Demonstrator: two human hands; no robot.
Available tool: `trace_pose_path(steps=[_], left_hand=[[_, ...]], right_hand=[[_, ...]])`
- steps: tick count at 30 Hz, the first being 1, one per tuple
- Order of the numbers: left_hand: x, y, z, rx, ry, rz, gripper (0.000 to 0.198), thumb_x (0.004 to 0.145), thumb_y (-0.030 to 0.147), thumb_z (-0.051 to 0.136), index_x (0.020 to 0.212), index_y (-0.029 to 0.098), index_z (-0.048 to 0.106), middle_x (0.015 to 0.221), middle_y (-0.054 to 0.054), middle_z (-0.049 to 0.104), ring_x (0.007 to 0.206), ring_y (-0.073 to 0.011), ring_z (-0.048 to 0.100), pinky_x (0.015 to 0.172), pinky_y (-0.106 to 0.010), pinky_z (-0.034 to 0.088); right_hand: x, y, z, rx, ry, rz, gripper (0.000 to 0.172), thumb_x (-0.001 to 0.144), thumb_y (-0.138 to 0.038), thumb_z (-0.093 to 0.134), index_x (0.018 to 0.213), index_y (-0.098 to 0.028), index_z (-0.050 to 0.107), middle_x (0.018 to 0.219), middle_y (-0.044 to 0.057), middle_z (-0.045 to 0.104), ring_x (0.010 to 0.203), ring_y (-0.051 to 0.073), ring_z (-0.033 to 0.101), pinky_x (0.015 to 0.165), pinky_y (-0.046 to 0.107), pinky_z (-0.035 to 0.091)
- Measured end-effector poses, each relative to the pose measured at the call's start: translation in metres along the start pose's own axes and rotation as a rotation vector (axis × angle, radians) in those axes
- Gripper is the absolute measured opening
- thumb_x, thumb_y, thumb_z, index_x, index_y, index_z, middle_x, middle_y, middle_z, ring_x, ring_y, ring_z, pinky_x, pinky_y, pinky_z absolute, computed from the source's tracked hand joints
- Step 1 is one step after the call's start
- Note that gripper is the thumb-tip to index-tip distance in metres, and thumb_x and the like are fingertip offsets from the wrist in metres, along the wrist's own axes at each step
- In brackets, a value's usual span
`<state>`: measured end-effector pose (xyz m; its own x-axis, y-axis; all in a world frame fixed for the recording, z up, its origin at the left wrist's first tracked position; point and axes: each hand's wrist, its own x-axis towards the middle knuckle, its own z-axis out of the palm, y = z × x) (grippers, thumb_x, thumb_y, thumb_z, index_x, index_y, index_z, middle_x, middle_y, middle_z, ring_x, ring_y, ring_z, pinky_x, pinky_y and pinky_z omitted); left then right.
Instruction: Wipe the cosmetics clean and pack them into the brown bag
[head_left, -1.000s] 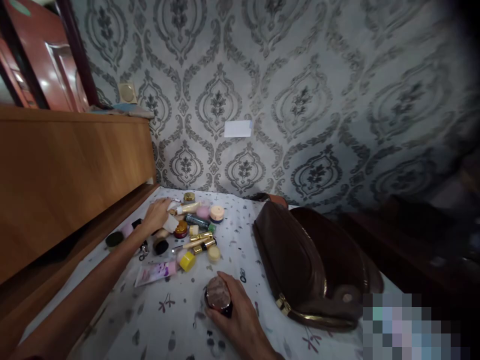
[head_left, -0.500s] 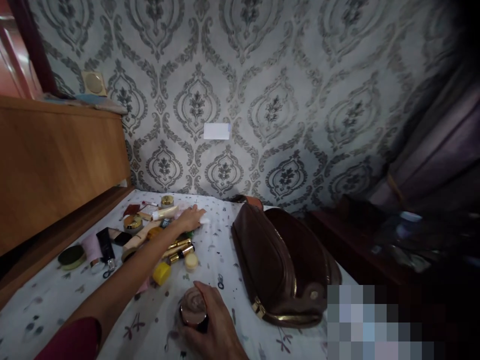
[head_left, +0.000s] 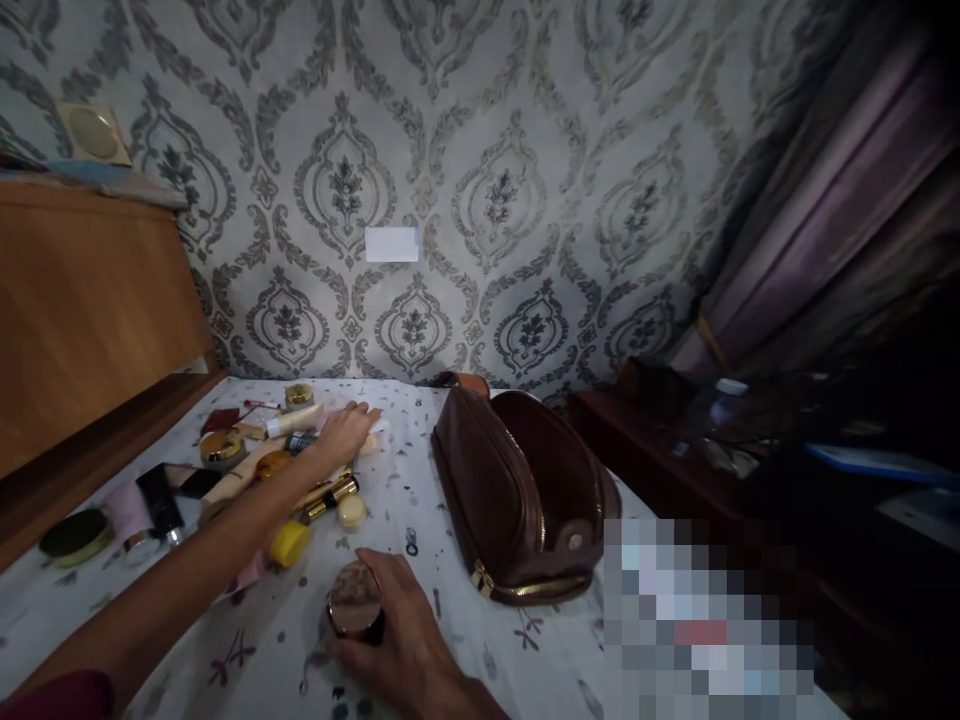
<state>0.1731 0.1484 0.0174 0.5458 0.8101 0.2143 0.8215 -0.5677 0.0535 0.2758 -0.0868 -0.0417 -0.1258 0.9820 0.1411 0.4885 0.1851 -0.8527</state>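
Observation:
My left hand (head_left: 346, 430) reaches across a heap of cosmetics (head_left: 300, 470) on the patterned white cloth (head_left: 420, 500). Its fingers curl over small round items at the heap's far right edge, and what they grip is hidden. My right hand (head_left: 401, 640) rests near the front edge, wrapped round a dark jar with a brownish round lid (head_left: 354, 602). A brown leather pouch (head_left: 517, 490) with a gold zipper lies just right of both hands.
A wooden headboard (head_left: 90, 310) rises along the left. Jars, tubes, a yellow cap (head_left: 289, 543) and a black tube (head_left: 159, 497) lie scattered at the left. A dark side table (head_left: 675, 440) with clutter stands at the right by a curtain (head_left: 810, 220).
My left hand has moved from the heap's left side across to its right edge. The view has swung right. My right hand still holds the jar.

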Motion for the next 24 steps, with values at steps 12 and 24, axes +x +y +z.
trace_pose_path(steps=[12,24], left_hand=[[0.030,-0.005,0.000,-0.193,-0.242,-0.039,0.033,0.094,0.036,0.061,0.120,0.015,0.060,0.115,-0.008,0.065,0.098,-0.0211,0.065,0.085,-0.041,0.056],[0.014,-0.003,-0.002,-0.064,-0.016,-0.106,0.025,0.085,0.031,0.063,0.109,0.024,0.060,0.113,-0.005,0.053,0.097,-0.0221,0.064,0.083,-0.031,0.050]], right_hand=[[0.000,-0.001,-0.003,-0.025,0.001,-0.035,0.078,0.060,-0.020,0.087,0.131,-0.018,0.055,0.124,0.012,0.061,0.118,0.031,0.053,0.103,0.046,0.045],[-0.002,-0.008,-0.008,-0.001,-0.006,-0.051,0.076,0.064,-0.024,0.086,0.133,-0.016,0.054,0.126,0.012,0.060,0.121,0.029,0.052,0.104,0.043,0.043]])
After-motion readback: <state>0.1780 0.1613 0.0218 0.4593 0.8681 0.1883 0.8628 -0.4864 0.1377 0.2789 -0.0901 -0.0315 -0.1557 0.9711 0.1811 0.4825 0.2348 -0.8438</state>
